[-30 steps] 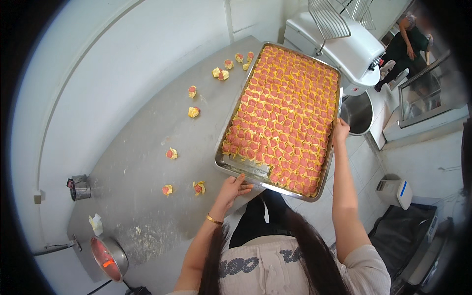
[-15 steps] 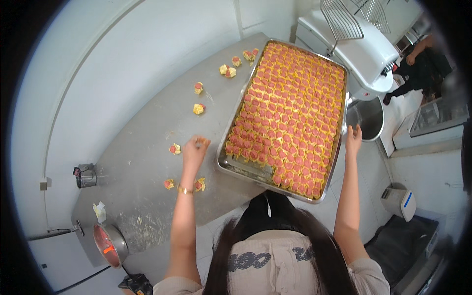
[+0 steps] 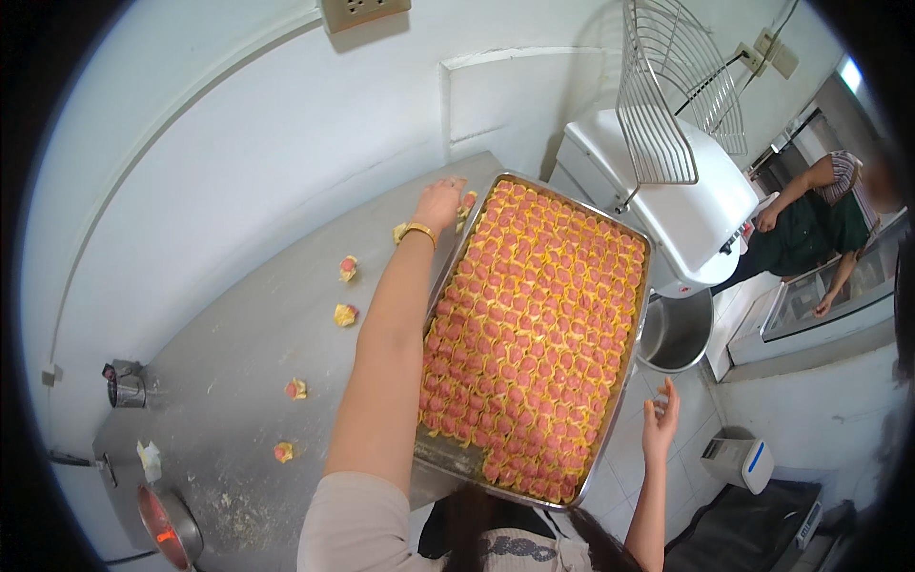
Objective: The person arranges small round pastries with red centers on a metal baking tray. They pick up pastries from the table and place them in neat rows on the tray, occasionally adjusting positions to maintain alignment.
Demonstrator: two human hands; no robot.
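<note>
A large metal tray (image 3: 448,456) holds tight rows of small meat-filled dumplings (image 3: 534,324) in yellow wrappers, with a bare patch at its near left corner. It overhangs the table edge close to my body. My left hand (image 3: 440,202) reaches to the tray's far left corner, over loose dumplings lying on the table; its fingers are partly hidden, and I cannot tell whether they hold anything. My right hand (image 3: 660,419) hovers beside the tray's right side, fingers apart and holding nothing. More loose dumplings, such as one dumpling (image 3: 345,315), lie scattered left of the tray.
A metal table (image 3: 238,315) runs along the white wall. At its left stand a small metal cup (image 3: 126,389) and a bowl of pink filling (image 3: 170,526). A white mixer (image 3: 658,191) with wire guard and steel bowl (image 3: 679,329) stands right. Another person (image 3: 810,224) is beyond.
My left hand has moved forward from beside the near dumplings to the tray's far left corner. My right hand remains beside the tray. The view has shifted, showing more wall.
</note>
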